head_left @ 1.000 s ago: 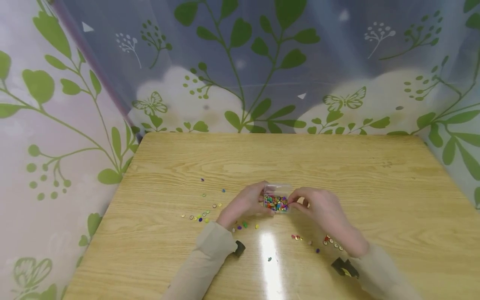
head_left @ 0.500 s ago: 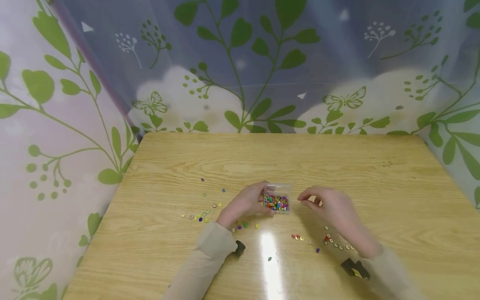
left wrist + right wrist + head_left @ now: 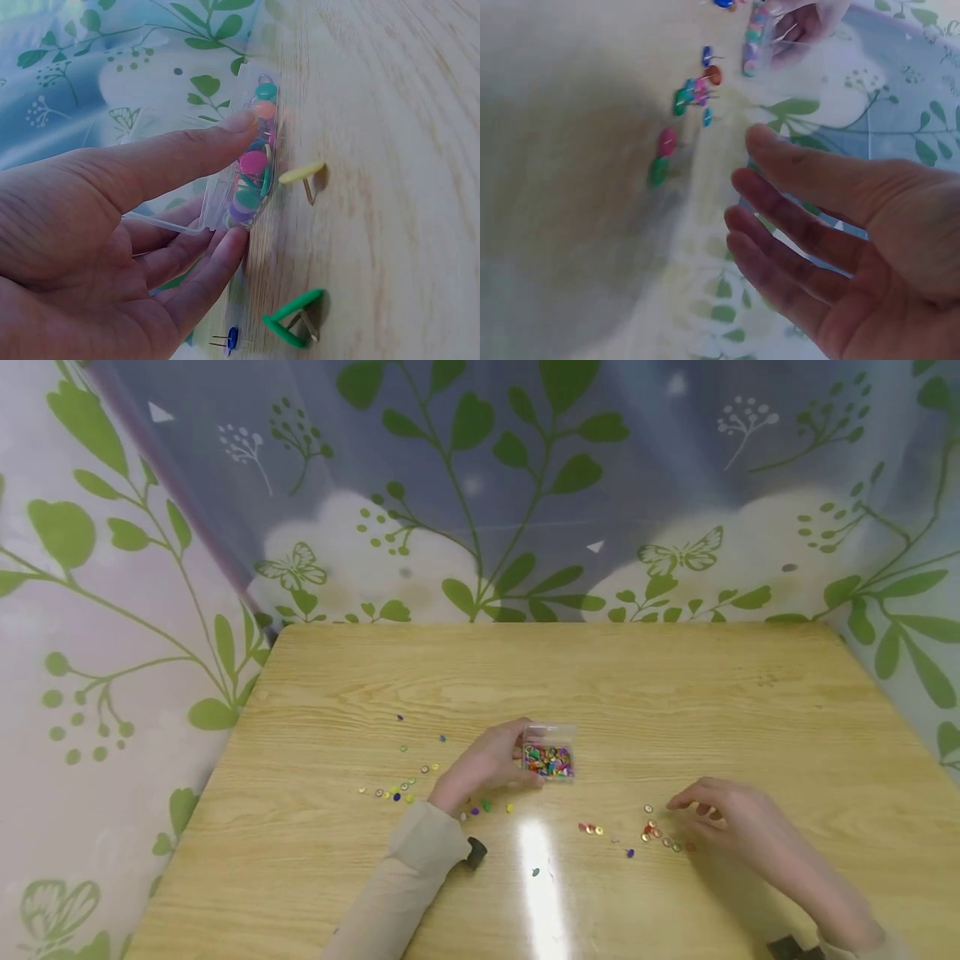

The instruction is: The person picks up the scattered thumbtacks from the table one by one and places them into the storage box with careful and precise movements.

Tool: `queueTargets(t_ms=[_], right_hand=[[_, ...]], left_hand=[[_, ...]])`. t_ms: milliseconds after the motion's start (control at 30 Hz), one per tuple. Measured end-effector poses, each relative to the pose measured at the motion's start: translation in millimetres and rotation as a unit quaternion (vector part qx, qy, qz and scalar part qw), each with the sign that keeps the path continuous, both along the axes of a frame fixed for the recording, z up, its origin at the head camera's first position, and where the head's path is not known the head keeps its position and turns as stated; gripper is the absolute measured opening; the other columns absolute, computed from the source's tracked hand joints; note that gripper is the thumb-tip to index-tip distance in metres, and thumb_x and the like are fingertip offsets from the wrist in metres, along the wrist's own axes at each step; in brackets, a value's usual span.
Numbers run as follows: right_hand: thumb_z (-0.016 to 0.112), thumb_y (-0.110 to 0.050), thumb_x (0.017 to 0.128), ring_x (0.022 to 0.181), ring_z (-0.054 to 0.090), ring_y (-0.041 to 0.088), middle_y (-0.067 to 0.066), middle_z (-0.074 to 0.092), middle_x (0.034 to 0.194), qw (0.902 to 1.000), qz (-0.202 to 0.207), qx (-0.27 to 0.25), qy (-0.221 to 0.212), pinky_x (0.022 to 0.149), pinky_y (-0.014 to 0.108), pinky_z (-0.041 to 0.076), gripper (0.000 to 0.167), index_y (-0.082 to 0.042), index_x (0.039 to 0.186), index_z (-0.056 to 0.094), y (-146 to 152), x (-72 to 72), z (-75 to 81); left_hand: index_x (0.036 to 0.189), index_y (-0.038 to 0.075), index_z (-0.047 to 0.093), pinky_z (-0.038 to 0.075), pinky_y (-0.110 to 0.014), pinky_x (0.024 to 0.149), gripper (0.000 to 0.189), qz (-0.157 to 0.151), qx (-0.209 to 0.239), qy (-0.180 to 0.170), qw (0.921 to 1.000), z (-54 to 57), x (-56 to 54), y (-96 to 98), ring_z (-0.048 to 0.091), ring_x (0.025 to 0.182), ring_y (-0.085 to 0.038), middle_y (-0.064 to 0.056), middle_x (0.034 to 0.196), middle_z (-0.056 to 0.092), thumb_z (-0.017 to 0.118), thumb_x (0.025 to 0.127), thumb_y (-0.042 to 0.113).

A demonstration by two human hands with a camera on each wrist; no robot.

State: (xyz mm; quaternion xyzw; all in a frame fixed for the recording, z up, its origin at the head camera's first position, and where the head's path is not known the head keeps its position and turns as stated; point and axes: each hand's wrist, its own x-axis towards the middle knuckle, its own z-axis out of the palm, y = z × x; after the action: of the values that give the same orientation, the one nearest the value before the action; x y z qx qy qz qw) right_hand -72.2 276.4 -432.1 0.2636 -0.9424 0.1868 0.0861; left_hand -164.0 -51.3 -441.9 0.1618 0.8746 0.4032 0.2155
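My left hand (image 3: 491,762) grips a small clear plastic box (image 3: 550,777) by its left side, thumb along the front and fingers behind. The lid (image 3: 551,733) stands up at the back. Colourful thumbtacks (image 3: 547,761) fill the box. In the left wrist view, a yellow thumbtack (image 3: 302,174) and a green thumbtack (image 3: 294,318) lie on the table near it. My right hand (image 3: 742,818) hovers at the right with fingers loosely bent and nothing between them. Beside its fingertips lies a loose group of thumbtacks (image 3: 652,832); the right wrist view shows a pink thumbtack (image 3: 667,142) among them.
More loose thumbtacks (image 3: 397,797) are scattered left of my left forearm. Several lie in the middle, among them a purple thumbtack (image 3: 630,853). The wooden table (image 3: 420,668) meets a patterned curtain (image 3: 525,552) at its back edge.
My right hand has moved away from the box, right and toward me, to beside the right group of thumbtacks. The left hand stays on the box. The head view has shifted slightly.
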Motion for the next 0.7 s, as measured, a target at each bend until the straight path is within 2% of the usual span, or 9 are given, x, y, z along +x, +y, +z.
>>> queueTargets(t_ms=[167,367,467,700], right_hand=[[0.092,-0.007,0.063,0.07,0.059,-0.003,-0.012,0.069,0.082,0.9993,0.013,-0.023,-0.025,0.059,0.023,0.053,0.032,-0.02,0.086,0.074,10.9,9.9,-13.5],[0.092,-0.003,0.06,0.068,0.056,-0.007,-0.013,0.066,0.077,0.998,0.039,-0.049,-0.005,0.058,0.017,0.05,0.033,-0.019,0.081,0.072,15.0,8.5,-25.8],[0.091,-0.004,0.06,0.068,0.058,-0.007,-0.014,0.068,0.075,0.9986,0.031,-0.042,-0.002,0.059,0.019,0.052,0.031,-0.022,0.077,0.073,14.3,6.4,-26.9],[0.09,-0.009,0.064,0.07,0.065,-0.003,-0.015,0.072,0.075,0.999,-0.009,-0.027,-0.033,0.065,0.026,0.058,0.026,-0.026,0.074,0.074,10.3,2.3,-24.2]], left_hand=[[0.138,0.013,0.056,0.05,-0.042,0.103,0.068,0.001,0.007,-0.002,1.0,0.3,-0.6,-1.6,0.06,0.122,-0.029,-0.009,0.134,0.061,0.089,0.078,0.016],[0.137,0.013,0.056,0.05,-0.042,0.103,0.068,-0.001,0.001,0.004,1.0,0.2,-0.2,-0.9,0.06,0.121,-0.029,-0.01,0.132,0.062,0.089,0.078,0.017],[0.137,0.012,0.056,0.051,-0.042,0.102,0.067,-0.004,-0.001,0.009,0.9999,0.5,0.4,-0.2,0.061,0.12,-0.029,-0.01,0.131,0.063,0.089,0.078,0.017],[0.137,0.013,0.056,0.051,-0.041,0.102,0.068,-0.002,-0.001,0.011,0.9999,-0.4,0.4,-0.6,0.061,0.119,-0.029,-0.009,0.131,0.063,0.089,0.078,0.017]])
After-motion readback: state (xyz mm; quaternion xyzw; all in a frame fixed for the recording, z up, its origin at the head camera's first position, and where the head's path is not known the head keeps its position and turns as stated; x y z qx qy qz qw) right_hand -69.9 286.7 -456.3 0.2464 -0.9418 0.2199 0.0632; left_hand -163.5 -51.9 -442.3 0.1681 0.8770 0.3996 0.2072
